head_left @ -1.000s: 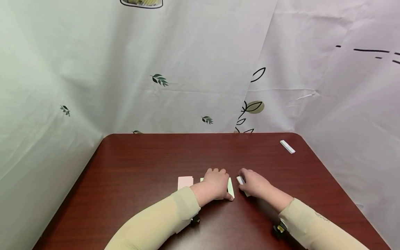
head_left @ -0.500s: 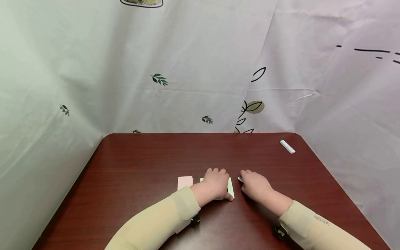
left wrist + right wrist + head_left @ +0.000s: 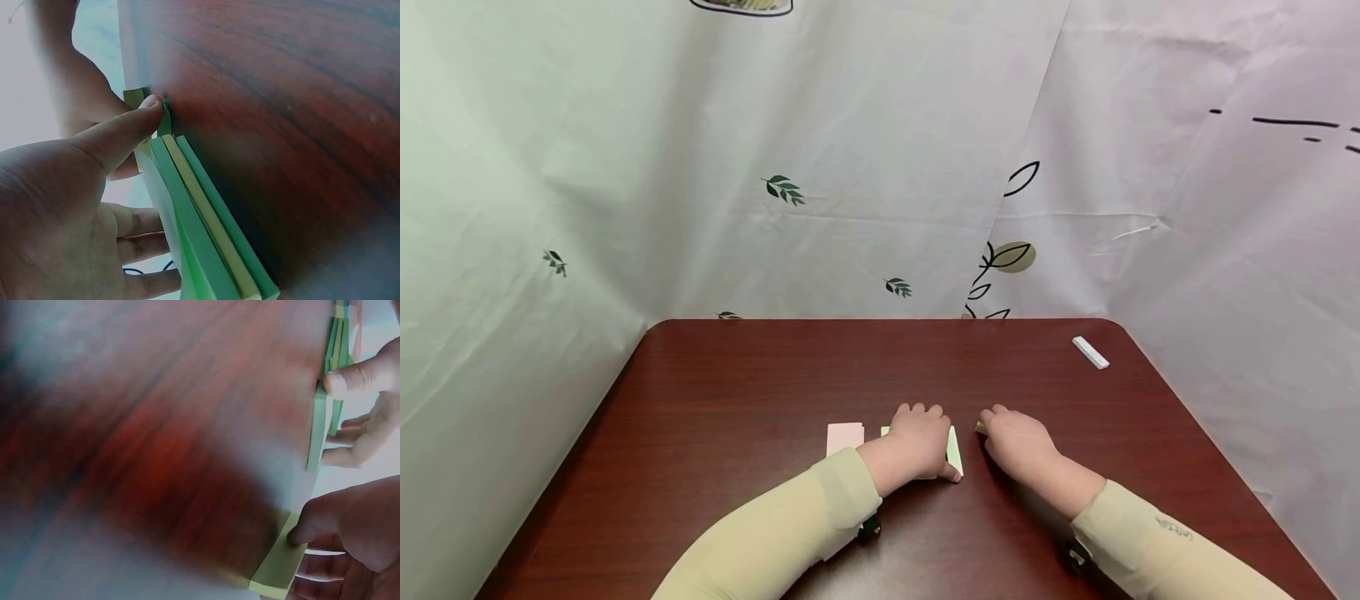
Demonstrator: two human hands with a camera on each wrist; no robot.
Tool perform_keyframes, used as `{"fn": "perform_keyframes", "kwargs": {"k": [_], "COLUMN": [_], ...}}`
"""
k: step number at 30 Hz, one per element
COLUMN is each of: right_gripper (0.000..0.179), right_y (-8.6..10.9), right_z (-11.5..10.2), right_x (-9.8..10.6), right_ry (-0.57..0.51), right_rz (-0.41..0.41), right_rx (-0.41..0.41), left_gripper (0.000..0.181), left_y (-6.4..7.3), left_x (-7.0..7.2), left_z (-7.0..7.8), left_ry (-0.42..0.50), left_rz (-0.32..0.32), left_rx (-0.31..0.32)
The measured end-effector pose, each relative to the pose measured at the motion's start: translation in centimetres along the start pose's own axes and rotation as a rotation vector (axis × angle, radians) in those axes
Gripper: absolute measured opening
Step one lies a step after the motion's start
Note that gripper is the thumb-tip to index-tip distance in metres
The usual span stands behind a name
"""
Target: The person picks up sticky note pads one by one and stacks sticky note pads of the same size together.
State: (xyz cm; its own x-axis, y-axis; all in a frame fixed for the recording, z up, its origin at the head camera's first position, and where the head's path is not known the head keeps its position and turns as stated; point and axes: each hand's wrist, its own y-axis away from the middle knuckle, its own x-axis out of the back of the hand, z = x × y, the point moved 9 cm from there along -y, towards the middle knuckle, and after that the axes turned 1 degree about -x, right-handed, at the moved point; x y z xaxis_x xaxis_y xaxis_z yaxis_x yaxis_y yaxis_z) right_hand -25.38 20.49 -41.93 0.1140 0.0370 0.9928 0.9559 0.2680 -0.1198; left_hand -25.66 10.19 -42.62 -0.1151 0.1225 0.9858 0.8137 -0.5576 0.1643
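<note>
In the head view my left hand (image 3: 919, 437) lies over a stack of green and yellow sticky note pads, its fingers at the far edge and its thumb at the near right corner. The left wrist view shows the layered stack (image 3: 209, 219) edge-on. A pale green pad (image 3: 318, 428) leans out from the stack's right end, with the left thumb against it. Just to the right, my right hand (image 3: 1018, 443) pinches a yellow sticky note pad (image 3: 277, 559) between thumb and fingers. From above, most of that pad is hidden under the hand.
A pink sticky note pad (image 3: 845, 437) lies left of the stack, partly behind the left sleeve. A white bar-shaped piece (image 3: 1090, 352) lies at the back right of the brown table (image 3: 737, 367). A white printed cloth (image 3: 850, 250) hangs behind the table.
The right hand has turned over its pad: the white face seen earlier is gone, and a small yellowish end shows now. The left hand has stayed in place.
</note>
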Motion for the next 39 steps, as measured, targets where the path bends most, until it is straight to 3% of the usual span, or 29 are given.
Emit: {"fn": "perform_keyframes", "kwargs": {"k": [5,11,14,21,24,29,39], "right_gripper": [0.017,0.014,0.006,0.016,0.018,0.011,0.012], "right_y": [0.0,-0.3,-0.3,0.1,0.1,0.1,0.0], "right_z": [0.3,1.1,1.7,2.6,2.8,2.9,2.8], "right_x": [0.3,0.0,-0.6,-2.8,-3.3,-3.7,-3.6], "right_ry": [-0.033,-0.178,-0.288,-0.691,-0.776,-0.824,-0.811], "right_rz": [-0.014,-0.101,-0.162,-0.293,-0.316,-0.338,-0.360], "right_rx": [-0.006,-0.064,-0.116,-0.247,-0.279,-0.295,-0.283], "left_gripper": [0.075,0.074,0.073,0.074,0.074,0.075,0.076], "left_y": [0.1,0.0,0.0,0.1,0.0,0.0,-0.1], "left_x": [0.1,0.1,0.1,0.0,0.0,0.0,0.0], "left_z": [0.1,0.0,0.0,0.0,0.1,0.1,0.1], "left_ry": [0.000,-0.005,-0.009,-0.013,-0.017,-0.017,-0.016], "left_rz": [-0.003,0.006,0.004,-0.011,-0.015,-0.010,-0.016], "left_rx": [0.000,-0.002,-0.002,0.006,0.008,0.007,0.010]}}
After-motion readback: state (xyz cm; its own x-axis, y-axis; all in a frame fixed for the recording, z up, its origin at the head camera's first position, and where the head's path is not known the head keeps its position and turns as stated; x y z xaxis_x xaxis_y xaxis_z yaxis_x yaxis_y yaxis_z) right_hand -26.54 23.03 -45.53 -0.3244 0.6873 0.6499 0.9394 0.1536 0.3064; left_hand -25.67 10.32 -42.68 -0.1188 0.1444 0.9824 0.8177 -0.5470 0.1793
